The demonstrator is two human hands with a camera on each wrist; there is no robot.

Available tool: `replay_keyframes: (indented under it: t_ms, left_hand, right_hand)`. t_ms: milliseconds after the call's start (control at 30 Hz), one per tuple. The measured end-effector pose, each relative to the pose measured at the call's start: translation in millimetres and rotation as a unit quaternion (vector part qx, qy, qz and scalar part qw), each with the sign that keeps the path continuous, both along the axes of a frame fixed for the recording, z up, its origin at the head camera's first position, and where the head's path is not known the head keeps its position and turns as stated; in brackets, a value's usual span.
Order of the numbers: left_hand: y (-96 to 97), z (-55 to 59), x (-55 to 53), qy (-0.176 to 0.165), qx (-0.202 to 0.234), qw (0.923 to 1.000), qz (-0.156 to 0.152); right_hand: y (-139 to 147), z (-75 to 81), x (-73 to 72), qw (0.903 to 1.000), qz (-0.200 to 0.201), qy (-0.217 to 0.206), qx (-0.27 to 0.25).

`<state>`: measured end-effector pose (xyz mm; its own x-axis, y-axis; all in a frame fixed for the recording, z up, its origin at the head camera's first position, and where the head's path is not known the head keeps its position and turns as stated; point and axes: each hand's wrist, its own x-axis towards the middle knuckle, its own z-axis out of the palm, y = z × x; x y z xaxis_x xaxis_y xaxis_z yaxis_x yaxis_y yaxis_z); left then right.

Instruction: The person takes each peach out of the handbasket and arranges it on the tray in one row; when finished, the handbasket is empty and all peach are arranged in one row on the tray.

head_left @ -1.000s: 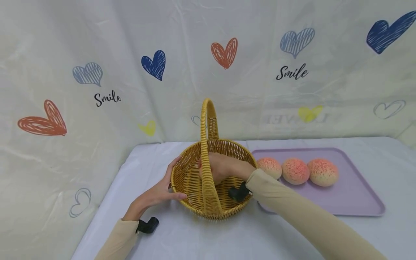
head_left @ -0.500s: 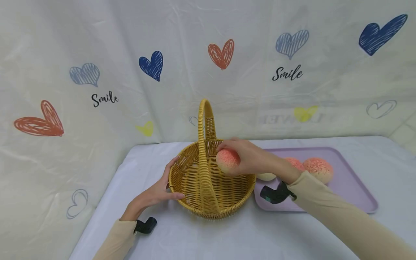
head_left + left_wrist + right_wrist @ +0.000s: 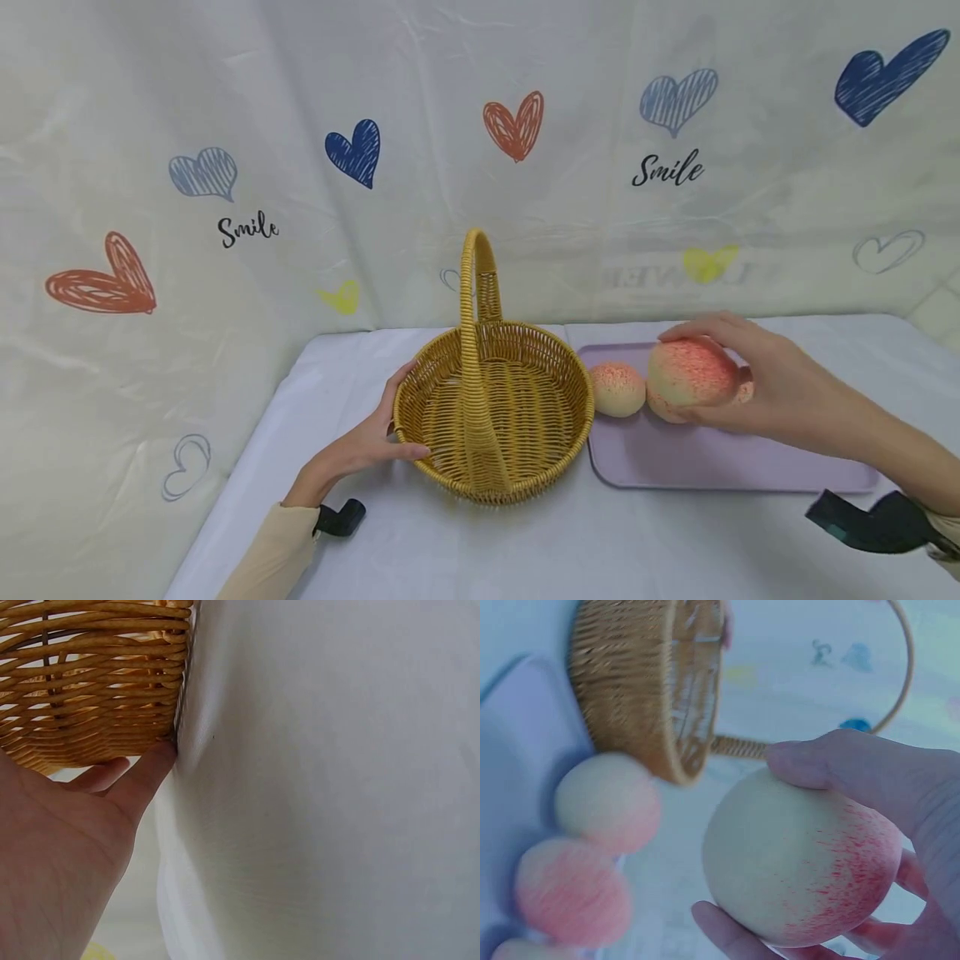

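Observation:
My left hand (image 3: 365, 446) holds the left side of a wicker basket (image 3: 538, 408), thumb over the rim and fingers along the outer wall. In the left wrist view its fingertips touch the lower part of the weave (image 3: 97, 697). Nothing lies inside the basket. Over the tray at the right, my right hand (image 3: 787, 387) grips a cream peach with pink speckles (image 3: 686, 375), thumb on one side and fingers on the other. Similar peaches sit in a row on the tray: one at the left end (image 3: 618, 389), others partly hidden behind the held one.
The lilac tray (image 3: 675, 467) lies just right of the basket on a white-covered table (image 3: 465, 550). The basket's tall arched handle (image 3: 471, 333) stands upright across its middle. Behind the table hangs a pale curtain (image 3: 420, 208) printed with hearts.
My right hand has come up out of the basket with the peach and moved right, over the tray. The left hand stays at the basket's side.

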<state>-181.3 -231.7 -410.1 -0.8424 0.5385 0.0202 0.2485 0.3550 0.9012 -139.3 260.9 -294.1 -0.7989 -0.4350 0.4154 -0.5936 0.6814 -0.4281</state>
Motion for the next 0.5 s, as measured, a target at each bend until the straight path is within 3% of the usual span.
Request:
replay_keyframes:
  t_ms: [200, 367, 500]
  left_hand:
    - [-0.5, -1.1, 0.7, 0.009, -0.001, 1.0, 0.0]
    - [0.4, -1.1, 0.1, 0.002, 0.0, 1.0, 0.001]
    - [0.3, -0.1, -1.0, -0.007, 0.003, 1.0, 0.002]
  right_hand:
    - [57, -23.3, 9.1, 0.9971, -0.047, -0.012, -0.058]
    - [98, -38.4, 12.8, 0.9863, -0.126, -0.034, -0.101]
    - [125, -55.5, 8.0, 0.9791, -0.151, -0.054, -0.125]
